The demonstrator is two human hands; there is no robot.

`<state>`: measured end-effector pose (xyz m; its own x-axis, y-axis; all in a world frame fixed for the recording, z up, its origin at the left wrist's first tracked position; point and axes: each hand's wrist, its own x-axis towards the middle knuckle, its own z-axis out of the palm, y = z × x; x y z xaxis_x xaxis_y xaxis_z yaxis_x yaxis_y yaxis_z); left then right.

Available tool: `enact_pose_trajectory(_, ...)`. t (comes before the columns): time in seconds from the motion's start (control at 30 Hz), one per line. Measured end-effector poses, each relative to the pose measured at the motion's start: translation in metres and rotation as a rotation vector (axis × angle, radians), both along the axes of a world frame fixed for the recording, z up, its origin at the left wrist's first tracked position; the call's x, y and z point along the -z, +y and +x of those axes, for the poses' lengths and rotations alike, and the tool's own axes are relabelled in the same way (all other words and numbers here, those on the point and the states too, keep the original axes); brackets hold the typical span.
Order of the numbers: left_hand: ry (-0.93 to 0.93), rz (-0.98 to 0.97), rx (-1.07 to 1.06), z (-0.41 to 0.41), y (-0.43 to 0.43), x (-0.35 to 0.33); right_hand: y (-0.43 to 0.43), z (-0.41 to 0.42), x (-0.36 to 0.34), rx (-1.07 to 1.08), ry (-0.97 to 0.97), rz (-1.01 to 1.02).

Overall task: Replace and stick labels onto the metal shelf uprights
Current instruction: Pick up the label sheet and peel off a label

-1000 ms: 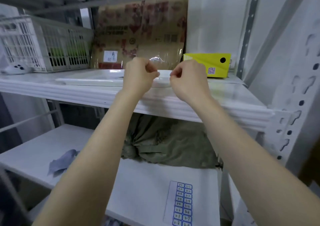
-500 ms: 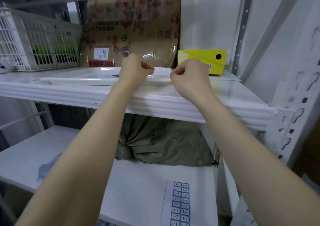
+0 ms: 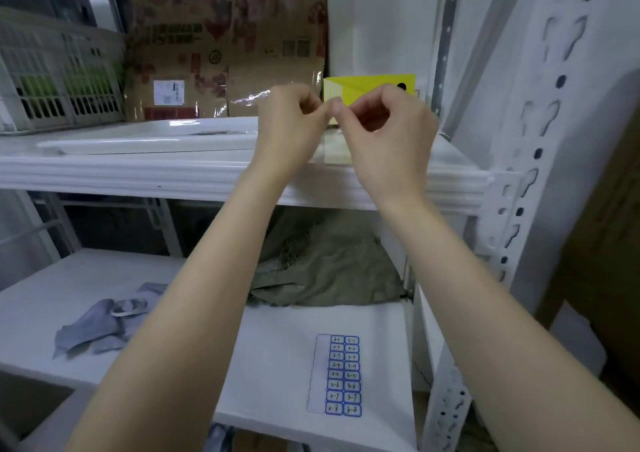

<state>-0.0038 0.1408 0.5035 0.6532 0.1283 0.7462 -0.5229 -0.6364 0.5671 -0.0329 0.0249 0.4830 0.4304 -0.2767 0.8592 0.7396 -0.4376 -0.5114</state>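
My left hand and my right hand are raised in front of the upper shelf, fingers curled. Their thumb and forefinger tips meet at one spot and pinch something tiny, seemingly a label, which the fingers mostly hide. A label sheet with blue-bordered numbered labels lies flat on the lower shelf; its left column is blank. The white metal upright, punched with keyhole slots, stands to the right of my right hand, apart from it.
On the upper shelf stand a yellow box right behind my fingertips, a cardboard carton, a white crate and a flat white tray. The lower shelf holds an olive cloth bundle and a grey rag.
My hands were apart, each pinching; they have moved right and come together so the fingertips touch. The view has shifted towards the right upright.
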Motion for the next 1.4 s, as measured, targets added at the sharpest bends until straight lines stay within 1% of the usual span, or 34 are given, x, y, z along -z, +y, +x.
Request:
enact_pose_trajectory(0.13, -0.014, -0.017, 0.131, -0.013, -0.041, 0.011, -0.028, -0.013, 0.016, 0.070, -0.078, 0.072)
enact_pose_trajectory(0.27, -0.039, -0.029, 0.219, -0.035, -0.078, 0.029, -0.061, -0.026, 0.031, 0.190, -0.118, 0.084)
enact_pose_trajectory(0.33, -0.067, -0.074, 0.302, -0.050, -0.091, 0.037, -0.074, -0.034, 0.040, 0.234, -0.139, 0.101)
enact_pose_trajectory(0.4, -0.060, -0.119, 0.414, -0.063, -0.099, 0.051, -0.081, -0.043, 0.054, 0.231, -0.141, 0.117)
enact_pose_trajectory(0.47, -0.004, -0.113, 0.460, -0.074, -0.103, 0.071, -0.084, -0.048, 0.074, 0.190, -0.109, 0.123)
enact_pose_trajectory(0.63, 0.218, -0.024, 0.342, -0.076, -0.092, 0.132, -0.077, -0.048, 0.139, 0.073, 0.126, 0.096)
enact_pose_trajectory(0.73, 0.401, 0.034, 0.230, -0.065, -0.072, 0.173, -0.066, -0.042, 0.181, -0.019, 0.343, 0.041)
enact_pose_trajectory(0.8, 0.529, 0.028, 0.171, -0.055, -0.058, 0.203, -0.060, -0.036, 0.207, -0.042, 0.500, 0.009)
enact_pose_trajectory(0.9, 0.660, -0.006, 0.067, -0.041, -0.040, 0.241, -0.053, -0.025, 0.239, -0.053, 0.718, -0.010)
enact_pose_trajectory(1.0, 0.845, -0.074, 0.043, -0.028, -0.030, 0.273, -0.045, -0.013, 0.269, -0.061, 0.969, -0.065)
enact_pose_trajectory(1.13, 1.045, -0.044, 0.010, -0.017, -0.017, 0.311, -0.040, -0.001, 0.306, -0.090, 1.239, 0.022)
enact_pose_trajectory(1.2, 1.130, -0.095, -0.019, -0.014, -0.010, 0.331, -0.040, 0.003, 0.325, -0.105, 1.346, 0.054)
enact_pose_trajectory(1.3, 1.265, -0.238, -0.072, -0.016, 0.000, 0.361, -0.040, 0.002, 0.349, -0.131, 1.452, 0.114)
enact_pose_trajectory(1.4, 1.346, -0.395, -0.085, -0.016, 0.005, 0.389, -0.041, -0.003, 0.366, -0.200, 1.531, 0.262)
